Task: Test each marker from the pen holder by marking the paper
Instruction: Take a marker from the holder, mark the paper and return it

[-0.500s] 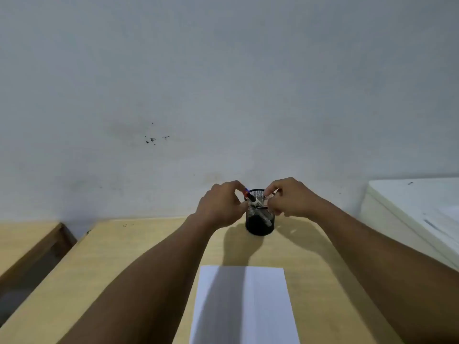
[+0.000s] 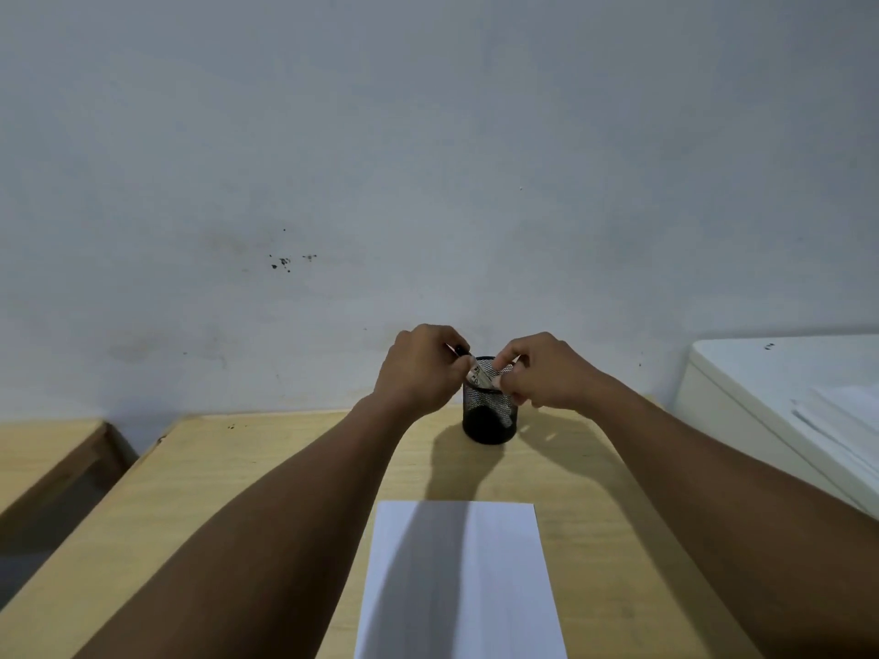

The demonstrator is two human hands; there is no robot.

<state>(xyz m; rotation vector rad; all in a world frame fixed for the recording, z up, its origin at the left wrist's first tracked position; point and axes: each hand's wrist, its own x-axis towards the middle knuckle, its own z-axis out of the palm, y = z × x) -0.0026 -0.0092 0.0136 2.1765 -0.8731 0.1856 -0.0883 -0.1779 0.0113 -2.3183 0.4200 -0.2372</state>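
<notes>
1. Marker (image 2: 479,374) held at both ends above the pen holder (image 2: 490,411). Left hand (image 2: 418,368) has its grip closed on the upper, dark-tipped end; right hand (image 2: 542,371) has its grip pinched on the lower part of the barrel, right over the holder's mouth. The marker lies tilted, upper end toward the left hand, lower end dipping to the rim.

2. Barrel is pale with dark print; the tip showing past the left fingers (image 2: 454,347) is black. Cannot tell whether that is cap or butt end.

3. Handling, judged: light, rigid plastic with a smooth, somewhat slippery barrel. A two-finger pinch mid-barrel should carry it. If the dark end is the cap, a straight pull along the axis with the other hand fixed on the barrel looks best; twisting is probably not needed.

4. Pen holder: black wire mesh, upright, standing on the table (image 2: 285,468) near the wall (image 2: 428,159). Likely light and easy to tip, so pull upward, not sideways. Further contents are hard to make out through the mesh.

5. Paper (image 2: 456,582): white sheet lying flat on the table, nearer the person, well apart from the holder, partly shaded by the left forearm. No marks visible on it. Thin and loose; it will probably slide under a stroke unless one hand pins it.

6. Right edge: a white cabinet (image 2: 761,382) with sheets on top, not involved.
</notes>
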